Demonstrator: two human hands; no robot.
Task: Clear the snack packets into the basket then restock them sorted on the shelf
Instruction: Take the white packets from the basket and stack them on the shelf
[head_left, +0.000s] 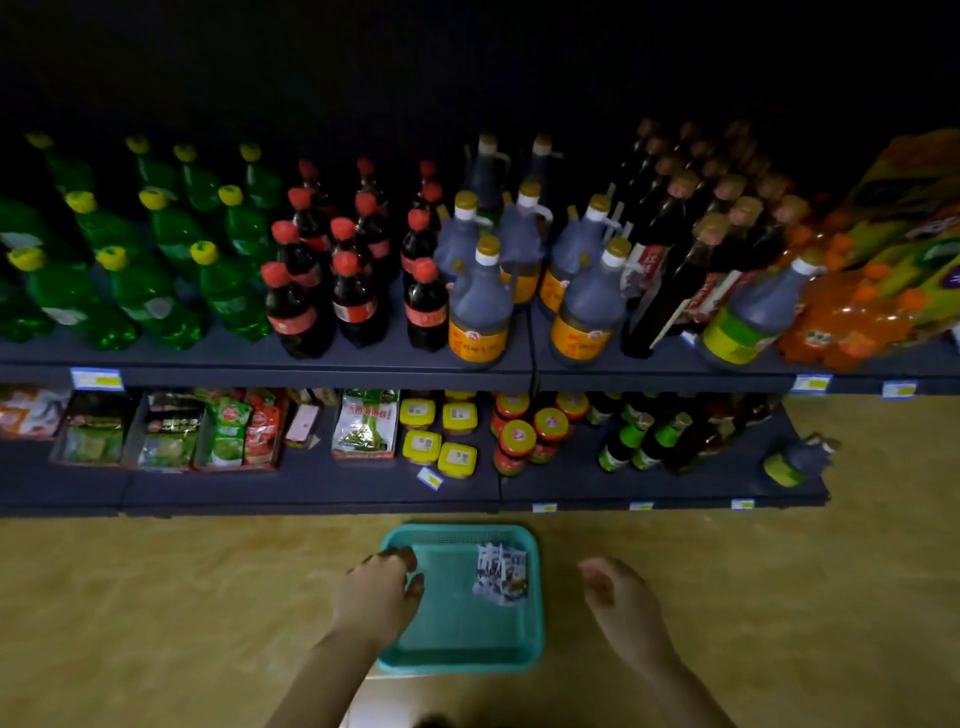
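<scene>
Head view: basket sits near the shelf, easy to fill; right hand loose, left hand grip unclear.

You are in a shop, facing a stocked grocery aisle. 2 dark shelves run across your view, and small price tags are clipped along their front edges. On the upper shelf, the same goods stand in rows several deep: green bottles with yellow caps at the left, dark cola bottles with red caps beside them, then handled sauce jugs with yellow labels. On the lower shelf, packets sit upright in open display cartons, next to yellow-lidded jars and red-lidded jars grouped by kind. The shelving stands on a plain tan floor.
</scene>
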